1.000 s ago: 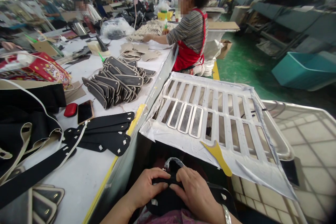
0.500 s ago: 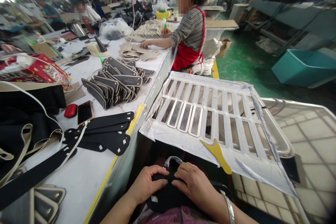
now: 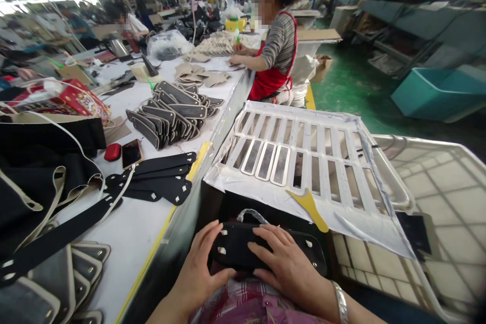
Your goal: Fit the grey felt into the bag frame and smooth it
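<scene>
A black padded piece [image 3: 243,248] with rounded ends and small white tabs lies across my lap. Its left end is between the thumb and fingers of my left hand [image 3: 203,258], which are spread around it. On its middle rests my right hand [image 3: 279,255], fingers apart and lying flat. Behind the piece, a clear-wrapped curved handle [image 3: 251,214] sticks up. Beyond it stands a white slotted frame [image 3: 261,197], with three grey pale-edged strips [image 3: 265,161] on it. A yellow forked tool [image 3: 312,211] lies at the frame's near edge.
To the left, a white table [image 3: 136,233] bears black strips [image 3: 163,177], stacked grey pieces [image 3: 170,111], a phone [image 3: 132,154] and a red case [image 3: 113,152]. Ahead sits a person in a red apron [image 3: 275,78]. A white crate [image 3: 448,177] and teal bin [image 3: 436,93] are on the right.
Both hands have opened from their pinch at the piece's edge. The black piece now lies flatter and shows more. The person's hand ahead has moved back toward their body. My view has shifted slightly.
</scene>
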Motion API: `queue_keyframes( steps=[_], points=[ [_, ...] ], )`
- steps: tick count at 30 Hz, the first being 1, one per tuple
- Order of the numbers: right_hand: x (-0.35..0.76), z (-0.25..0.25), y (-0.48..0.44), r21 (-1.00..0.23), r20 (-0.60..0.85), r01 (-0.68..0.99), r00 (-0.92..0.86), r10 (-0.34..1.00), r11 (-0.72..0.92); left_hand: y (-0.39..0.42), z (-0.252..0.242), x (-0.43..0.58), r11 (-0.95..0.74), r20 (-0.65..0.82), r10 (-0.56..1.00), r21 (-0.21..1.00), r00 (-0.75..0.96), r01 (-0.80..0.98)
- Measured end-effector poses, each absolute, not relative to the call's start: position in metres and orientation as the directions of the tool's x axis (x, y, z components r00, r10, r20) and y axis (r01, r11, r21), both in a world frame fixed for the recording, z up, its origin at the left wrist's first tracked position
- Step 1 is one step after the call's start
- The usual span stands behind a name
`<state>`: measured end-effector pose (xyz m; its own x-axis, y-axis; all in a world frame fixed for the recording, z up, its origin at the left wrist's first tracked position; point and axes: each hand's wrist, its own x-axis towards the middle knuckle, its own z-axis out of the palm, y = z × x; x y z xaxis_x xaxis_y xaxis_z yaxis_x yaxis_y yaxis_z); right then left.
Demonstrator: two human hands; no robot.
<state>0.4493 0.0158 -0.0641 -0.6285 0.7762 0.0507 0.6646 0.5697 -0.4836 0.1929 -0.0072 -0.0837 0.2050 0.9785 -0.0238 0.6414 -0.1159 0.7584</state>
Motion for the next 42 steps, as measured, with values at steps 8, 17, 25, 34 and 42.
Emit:
queue_keyframes(
  steps=[8,17,25,34,42],
  points=[
    [0.441,-0.068,0.02,-0.527,0.013,0.664,-0.617,0.787,0.53,-0.009,-0.093,0.212,-0.131,0.006,0.981,0.762,0.196,0.634],
    [0.441,-0.069,0.018,-0.436,0.044,0.659,-0.665,0.746,0.613,0.002,-0.106,0.195,-0.525,0.215,0.841,0.548,0.497,0.651],
    [0.429,-0.078,0.014,-0.3,0.158,0.675,-0.662,0.732,0.675,0.01,-0.117,0.193,-0.63,0.306,0.776,0.424,0.552,0.65],
    [0.437,-0.076,0.011,-0.372,0.079,0.69,-0.643,0.762,0.621,-0.007,-0.107,0.189,-0.336,0.232,0.942,0.693,0.244,0.638],
    [0.44,-0.074,0.017,-0.445,0.047,0.684,-0.627,0.778,0.578,0.005,-0.073,0.198,0.248,-0.309,0.951,0.732,-0.015,0.634]
  ],
)
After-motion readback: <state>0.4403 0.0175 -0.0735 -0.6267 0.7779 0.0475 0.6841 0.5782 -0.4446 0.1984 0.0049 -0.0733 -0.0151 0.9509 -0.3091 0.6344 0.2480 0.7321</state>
